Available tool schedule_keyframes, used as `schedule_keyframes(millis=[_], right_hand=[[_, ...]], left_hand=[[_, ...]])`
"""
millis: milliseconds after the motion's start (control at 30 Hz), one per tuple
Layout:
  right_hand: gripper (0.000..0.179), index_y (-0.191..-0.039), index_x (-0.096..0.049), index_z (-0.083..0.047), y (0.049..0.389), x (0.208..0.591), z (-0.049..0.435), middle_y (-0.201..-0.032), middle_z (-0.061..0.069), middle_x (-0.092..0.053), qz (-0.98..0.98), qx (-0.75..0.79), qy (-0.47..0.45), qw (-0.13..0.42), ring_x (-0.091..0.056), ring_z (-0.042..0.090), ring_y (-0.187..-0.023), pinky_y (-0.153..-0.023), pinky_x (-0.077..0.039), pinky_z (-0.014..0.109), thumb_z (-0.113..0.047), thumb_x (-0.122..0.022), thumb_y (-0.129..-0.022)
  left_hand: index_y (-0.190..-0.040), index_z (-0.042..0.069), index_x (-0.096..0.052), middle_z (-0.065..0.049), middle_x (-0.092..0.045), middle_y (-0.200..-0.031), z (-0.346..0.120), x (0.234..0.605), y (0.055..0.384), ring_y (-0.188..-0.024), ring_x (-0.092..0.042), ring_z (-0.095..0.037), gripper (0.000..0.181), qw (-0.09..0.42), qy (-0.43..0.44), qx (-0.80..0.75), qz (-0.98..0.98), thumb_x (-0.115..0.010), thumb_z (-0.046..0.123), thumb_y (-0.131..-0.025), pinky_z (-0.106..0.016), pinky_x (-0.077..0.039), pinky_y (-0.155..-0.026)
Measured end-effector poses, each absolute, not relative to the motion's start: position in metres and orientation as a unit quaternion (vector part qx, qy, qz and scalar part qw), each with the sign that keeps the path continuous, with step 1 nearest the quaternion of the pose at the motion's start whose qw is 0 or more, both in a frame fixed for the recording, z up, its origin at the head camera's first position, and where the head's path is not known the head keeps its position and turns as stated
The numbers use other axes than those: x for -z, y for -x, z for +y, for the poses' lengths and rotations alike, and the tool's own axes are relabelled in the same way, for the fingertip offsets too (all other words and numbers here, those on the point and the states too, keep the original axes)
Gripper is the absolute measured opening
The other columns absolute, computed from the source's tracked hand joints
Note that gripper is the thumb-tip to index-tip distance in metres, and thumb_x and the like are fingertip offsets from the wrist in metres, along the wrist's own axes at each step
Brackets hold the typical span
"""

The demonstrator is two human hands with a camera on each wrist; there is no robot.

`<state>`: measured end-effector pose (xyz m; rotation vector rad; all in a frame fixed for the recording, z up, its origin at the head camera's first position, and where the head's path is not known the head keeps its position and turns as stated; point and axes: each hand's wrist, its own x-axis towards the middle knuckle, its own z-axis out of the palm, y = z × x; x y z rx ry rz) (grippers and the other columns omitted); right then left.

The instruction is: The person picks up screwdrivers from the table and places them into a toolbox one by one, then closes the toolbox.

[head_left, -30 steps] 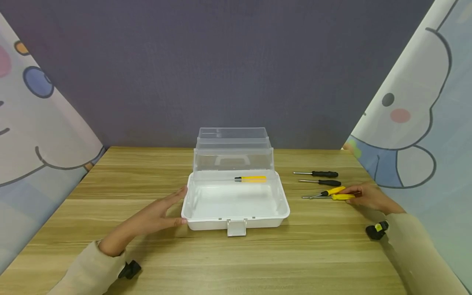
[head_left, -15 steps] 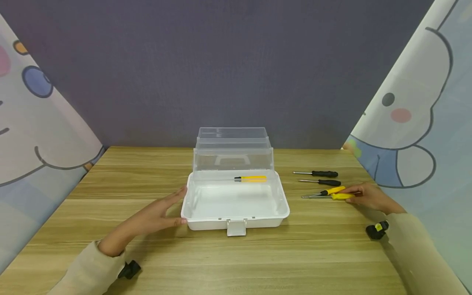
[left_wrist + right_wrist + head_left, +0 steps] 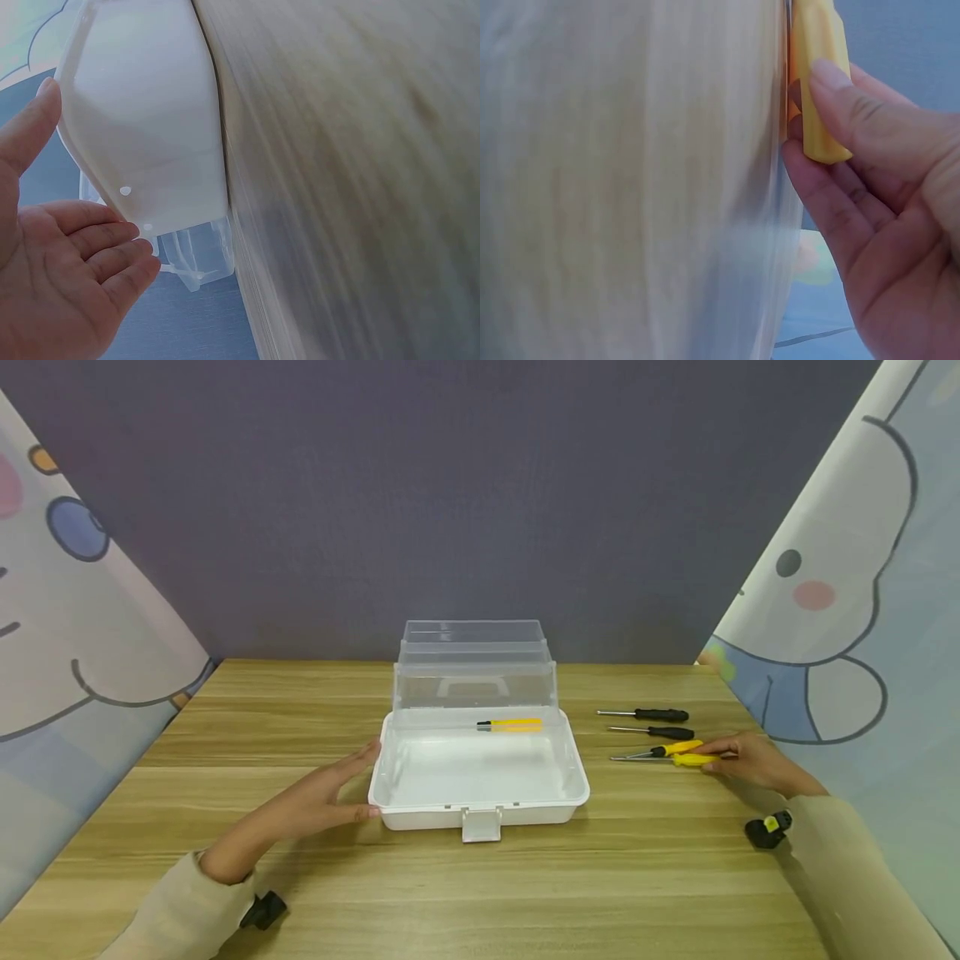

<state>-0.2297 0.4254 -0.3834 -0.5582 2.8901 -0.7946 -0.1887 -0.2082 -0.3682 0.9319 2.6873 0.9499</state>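
A white plastic box (image 3: 390,817) stands at the middle of the table, its clear lid (image 3: 475,681) swung up at the back. My left hand (image 3: 318,797) rests against the box's left end, thumb and fingers extended, as the left wrist view also shows. At the right, my right hand (image 3: 753,764) pinches the handle end of the nearer yellow-handled screwdriver (image 3: 693,760), thumb against the handle (image 3: 825,90). Another yellow-and-black screwdriver (image 3: 678,747) lies just behind it, their shafts close together. Inside the box, along the back wall, lies a yellow-and-black screwdriver (image 3: 513,722).
Two black-handled screwdrivers (image 3: 660,715) lie one behind the other, farther back than the yellow ones. The box's latch (image 3: 481,825) hangs off its front. A dark panel (image 3: 480,510) rises behind the wooden table (image 3: 480,893), with printed cloth at both sides.
The nearer yellow screwdriver has shifted very slightly left in my right hand's pinch. My left hand stays at the box.
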Motion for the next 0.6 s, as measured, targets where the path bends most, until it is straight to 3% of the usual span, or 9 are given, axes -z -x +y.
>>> schedule_keyframes(millis=[600], right_hand=[[0.026,-0.109,-0.066,0.008,0.2285,0.3839,0.4227,-0.105,0.028,-0.065,0.946,0.267,0.181,0.019,-0.057,-0.006,-0.080,-0.058,-0.051,0.021,-0.007,-0.066,-0.087]], left_hand=[[-0.146,-0.005,-0.024,-0.023,-0.018,-0.152,-0.2085,0.3692,0.1893,-0.137,-0.021,-0.044,0.086,0.070,-0.313,-0.317,0.892,-0.065,0.041,-0.087,-0.058,-0.022,-0.106]])
